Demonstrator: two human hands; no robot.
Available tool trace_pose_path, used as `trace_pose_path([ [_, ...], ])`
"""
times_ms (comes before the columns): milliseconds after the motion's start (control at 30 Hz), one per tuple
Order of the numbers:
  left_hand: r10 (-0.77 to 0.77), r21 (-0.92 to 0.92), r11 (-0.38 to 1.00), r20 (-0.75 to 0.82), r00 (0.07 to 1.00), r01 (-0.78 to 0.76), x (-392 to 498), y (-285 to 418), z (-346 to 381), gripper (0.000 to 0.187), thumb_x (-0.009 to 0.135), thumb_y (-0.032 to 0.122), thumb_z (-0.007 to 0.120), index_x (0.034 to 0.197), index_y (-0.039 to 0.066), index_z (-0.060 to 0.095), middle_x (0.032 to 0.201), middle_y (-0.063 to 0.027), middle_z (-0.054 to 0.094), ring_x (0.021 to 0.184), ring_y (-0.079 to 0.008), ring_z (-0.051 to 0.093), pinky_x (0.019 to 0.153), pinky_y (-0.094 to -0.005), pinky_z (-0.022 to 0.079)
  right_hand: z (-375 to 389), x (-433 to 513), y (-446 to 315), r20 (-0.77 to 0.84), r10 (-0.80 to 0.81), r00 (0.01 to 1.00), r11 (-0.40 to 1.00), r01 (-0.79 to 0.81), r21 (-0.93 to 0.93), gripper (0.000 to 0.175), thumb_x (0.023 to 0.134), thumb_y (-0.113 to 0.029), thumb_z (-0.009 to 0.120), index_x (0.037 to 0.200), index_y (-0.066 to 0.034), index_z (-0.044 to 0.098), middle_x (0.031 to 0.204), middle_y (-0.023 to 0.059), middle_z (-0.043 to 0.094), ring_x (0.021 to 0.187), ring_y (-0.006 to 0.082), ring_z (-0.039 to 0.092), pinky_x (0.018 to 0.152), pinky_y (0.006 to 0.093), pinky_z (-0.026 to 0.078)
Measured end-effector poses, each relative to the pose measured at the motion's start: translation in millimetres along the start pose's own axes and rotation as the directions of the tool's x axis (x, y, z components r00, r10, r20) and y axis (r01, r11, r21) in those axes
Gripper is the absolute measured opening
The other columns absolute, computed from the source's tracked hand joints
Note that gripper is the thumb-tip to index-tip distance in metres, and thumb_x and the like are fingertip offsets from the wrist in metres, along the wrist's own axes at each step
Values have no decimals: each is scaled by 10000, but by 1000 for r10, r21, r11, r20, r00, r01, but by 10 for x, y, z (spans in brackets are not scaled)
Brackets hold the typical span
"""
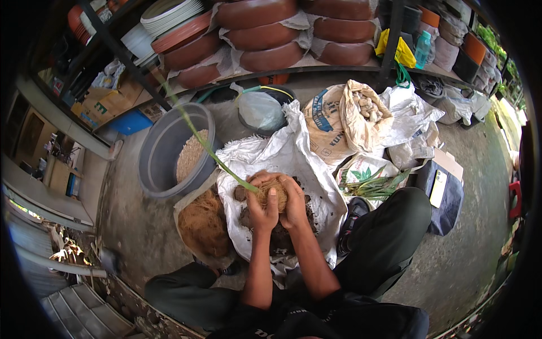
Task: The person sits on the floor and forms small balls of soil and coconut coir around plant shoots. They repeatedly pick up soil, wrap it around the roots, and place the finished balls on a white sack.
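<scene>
Between my palms sits a ball of brown coconut fibre [267, 195], and a long green leaf or stem [203, 145] sticks out of it towards the upper left. My left hand [263, 212] cups the ball on its left side, near the base of the stem. Around the other side curls my right hand [295, 202], the two thumbs close together on the near face. Below both hands a white woven sack [258, 159] is spread on the floor, with clumps of dark soil [281, 241] on it. Whether roots are inside the fibre is hidden.
Loose coconut fibre [203, 224] fills a bag at left, beside a grey tub [148, 165] holding pale granules [192, 156]. Beyond stands a sack of stones [366, 108]. Cut green leaves [377, 184] and a phone [438, 188] on a dark bag lie at right. Brown pots [271, 57] line the shelf.
</scene>
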State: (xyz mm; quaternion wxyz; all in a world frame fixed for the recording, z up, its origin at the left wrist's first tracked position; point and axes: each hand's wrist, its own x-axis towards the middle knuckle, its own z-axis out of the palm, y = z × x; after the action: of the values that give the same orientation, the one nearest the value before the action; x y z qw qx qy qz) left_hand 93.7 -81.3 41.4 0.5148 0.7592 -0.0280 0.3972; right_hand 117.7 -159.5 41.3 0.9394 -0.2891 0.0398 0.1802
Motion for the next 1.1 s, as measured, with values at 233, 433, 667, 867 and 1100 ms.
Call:
trace_pose_path([
  [233, -21, 29, 999, -318, 948, 31, -53, 349, 260, 641, 896, 170, 609, 1413, -51, 301, 1337, -199, 471, 1241, -303, 458, 1066, -426, 353, 8, 3, -26, -167, -390, 905, 903, 340, -264, 197, 935, -116, 571, 1052, 33, 626, 1011, 81, 640, 920, 175, 618, 851, 290, 487],
  [433, -428, -348, 856, -61, 902, 382, -40, 523, 282, 595, 969, 246, 448, 1441, -53, 243, 1400, -197, 415, 1254, -270, 444, 1060, -378, 356, 1, -43, -46, 78, -754, 652, 487, 634, -601, 200, 822, -60, 654, 1008, 11, 633, 1043, 142, 632, 988, 258, 608, 904, 368, 471],
  [667, -747, -567, 579, -81, 659, 586, 127, 525, 181, 366, 982, 304, 496, 1155, -12, 559, 1110, -105, 594, 1019, -192, 578, 903, -329, 468, 7, -127, 30, 306, -719, 623, 430, 746, -508, 224, 755, -82, 696, 960, -13, 638, 1056, 168, 606, 996, 278, 594, 901, 394, 461],
  [867, -764, -716, 494, -85, 640, 494, 68, 319, 62, 165, 891, 144, 631, 975, 32, 545, 948, -51, 601, 850, -137, 587, 742, -298, 505, 115, -174, 59, 203, -671, 713, 586, 678, -444, 280, 764, -46, 687, 1034, 10, 634, 1046, 148, 632, 1018, 266, 609, 939, 375, 459],
  [1100, -414, -548, 781, -94, 905, 300, 114, 222, -97, 132, 856, 73, 632, 881, 26, 511, 911, -86, 625, 825, -120, 570, 767, -284, 478, 321, -224, -3, 100, -286, 953, 895, 303, -327, 311, 896, -107, 552, 1166, 41, 594, 1136, 137, 629, 1049, 194, 585, 949, 314, 442],
])
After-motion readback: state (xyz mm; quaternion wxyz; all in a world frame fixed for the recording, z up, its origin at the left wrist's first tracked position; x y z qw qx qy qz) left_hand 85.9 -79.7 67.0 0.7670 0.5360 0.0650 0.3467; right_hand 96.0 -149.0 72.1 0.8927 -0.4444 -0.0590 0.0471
